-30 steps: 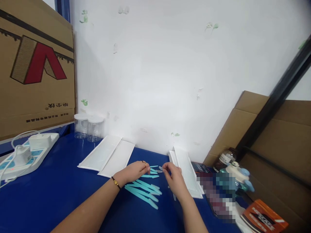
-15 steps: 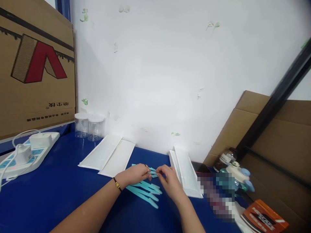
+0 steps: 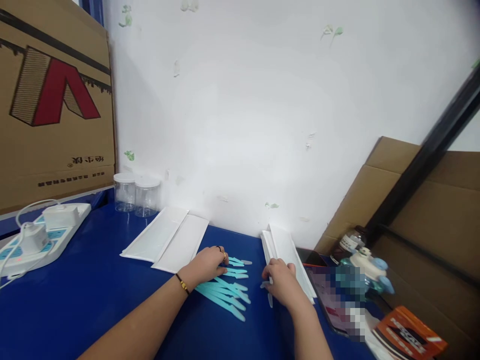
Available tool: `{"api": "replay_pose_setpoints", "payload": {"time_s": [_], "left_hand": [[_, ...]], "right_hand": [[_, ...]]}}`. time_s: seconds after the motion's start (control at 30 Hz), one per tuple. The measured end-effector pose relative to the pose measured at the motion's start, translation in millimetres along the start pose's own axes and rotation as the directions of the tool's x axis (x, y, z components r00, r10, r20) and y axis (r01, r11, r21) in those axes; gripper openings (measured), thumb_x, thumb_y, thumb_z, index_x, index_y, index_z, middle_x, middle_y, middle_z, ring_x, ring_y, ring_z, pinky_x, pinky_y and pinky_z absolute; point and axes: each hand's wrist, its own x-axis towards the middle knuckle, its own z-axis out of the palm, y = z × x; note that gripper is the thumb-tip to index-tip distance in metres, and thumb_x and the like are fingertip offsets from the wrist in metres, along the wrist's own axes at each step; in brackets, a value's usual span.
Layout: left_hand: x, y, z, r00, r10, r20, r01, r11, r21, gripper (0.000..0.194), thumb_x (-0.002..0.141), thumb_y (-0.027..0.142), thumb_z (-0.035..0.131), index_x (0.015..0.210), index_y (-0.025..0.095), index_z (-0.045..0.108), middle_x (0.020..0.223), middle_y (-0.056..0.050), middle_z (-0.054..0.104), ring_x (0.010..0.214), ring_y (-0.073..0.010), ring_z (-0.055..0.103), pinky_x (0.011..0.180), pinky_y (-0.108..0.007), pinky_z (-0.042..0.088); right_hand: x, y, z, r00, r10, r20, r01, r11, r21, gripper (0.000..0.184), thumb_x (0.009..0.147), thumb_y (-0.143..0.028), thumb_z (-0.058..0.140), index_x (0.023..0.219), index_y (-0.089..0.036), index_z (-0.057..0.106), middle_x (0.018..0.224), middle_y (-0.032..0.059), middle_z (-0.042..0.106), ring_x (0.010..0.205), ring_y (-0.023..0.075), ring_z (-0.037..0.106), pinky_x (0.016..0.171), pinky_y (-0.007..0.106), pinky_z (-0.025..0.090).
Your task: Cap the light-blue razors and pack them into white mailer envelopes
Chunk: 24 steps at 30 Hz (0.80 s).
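Several teal eyebrow razors (image 3: 225,301) lie fanned on the blue table. My left hand (image 3: 208,265) is closed over the upper ones, its fingers around a teal razor (image 3: 237,274) whose end sticks out to the right. Above that one, another razor (image 3: 236,261) has a translucent cover (image 3: 246,262) at its tip. To the right, my right hand (image 3: 283,282) hovers low over the table, thumb and fingers apart. A small translucent cover (image 3: 264,284) lies by its thumb, and a second cover (image 3: 270,300) lies just below. The palm sides of both hands are hidden.
White padded pouches (image 3: 180,242) lie left of the razors, and more pouches (image 3: 288,250) lean right. Clear jars (image 3: 147,197) stand by the wall. A power strip (image 3: 71,230) sits far left. A phone (image 3: 326,300), teal bottle (image 3: 360,275) and orange box (image 3: 410,332) occupy the right.
My right hand has moved right, away from my left hand, and its fingers have spread. Translucent covers now show beneath it. My left hand has shifted slightly left and stays over the razors.
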Motion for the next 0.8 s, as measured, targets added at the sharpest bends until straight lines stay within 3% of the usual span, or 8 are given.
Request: {"api": "replay_pose_setpoints", "payload": {"time_s": [0.13, 0.27, 0.43, 0.57, 0.8], "left_hand": [[2, -3, 2.6, 0.999, -0.049, 0.009, 0.049, 0.999, -0.023, 0.008, 0.077, 0.025, 0.058, 0.082, 0.022, 0.064, 0.085, -0.001, 0.063, 0.079, -0.0172, 0.057, 0.065, -0.025, 0.038], [2, -4, 4.4, 0.995, -0.095, 0.015, 0.096, 0.993, -0.064, 0.006, 0.075, 0.020, 0.057, 0.076, 0.021, 0.062, 0.079, 0.000, 0.063, 0.075, -0.0157, 0.058, 0.063, -0.023, 0.038], [1, -6, 4.8, 0.997, -0.072, -0.013, 0.071, 0.997, -0.029, 0.010, 0.080, 0.019, 0.050, 0.076, 0.020, 0.060, 0.080, 0.000, 0.064, 0.072, -0.0151, 0.058, 0.063, -0.023, 0.037], [2, -7, 6.3, 0.998, -0.060, 0.007, 0.061, 0.997, -0.043, 0.010, 0.075, 0.026, 0.059, 0.084, 0.022, 0.061, 0.081, 0.000, 0.065, 0.074, -0.0162, 0.058, 0.062, -0.023, 0.037], [5, -12, 11.6, 0.997, -0.074, 0.012, 0.075, 0.983, -0.165, 0.011, 0.075, 0.022, 0.054, 0.079, 0.020, 0.064, 0.078, -0.001, 0.066, 0.071, -0.0149, 0.059, 0.061, -0.021, 0.038]], "right_hand": [[5, -11, 9, 1.000, -0.026, -0.016, 0.025, 0.998, -0.059, 0.007, 0.066, -0.012, 0.064, 0.065, -0.019, 0.066, 0.083, 0.0042, 0.062, 0.087, 0.0202, 0.051, 0.075, 0.032, 0.021], [8, -19, 14, 0.997, -0.059, -0.053, 0.056, 0.996, -0.068, 0.011, 0.069, -0.011, 0.057, 0.064, -0.017, 0.064, 0.080, 0.0047, 0.060, 0.084, 0.0188, 0.053, 0.075, 0.032, 0.023], [7, -19, 13, 0.993, -0.051, -0.109, 0.068, 0.985, 0.156, 0.012, 0.077, -0.014, 0.047, 0.076, -0.019, 0.058, 0.077, 0.0010, 0.059, 0.071, 0.0145, 0.054, 0.071, 0.027, 0.030], [7, -19, 7, 0.989, -0.062, -0.135, 0.110, 0.917, 0.385, 0.015, 0.084, -0.021, 0.041, 0.081, -0.021, 0.055, 0.076, 0.0012, 0.059, 0.069, 0.0159, 0.054, 0.063, 0.024, 0.036], [8, -19, 9, 0.985, -0.114, -0.132, 0.161, 0.882, 0.443, 0.017, 0.080, -0.014, 0.043, 0.082, -0.021, 0.058, 0.078, 0.0007, 0.058, 0.073, 0.0155, 0.055, 0.066, 0.024, 0.040]]}}
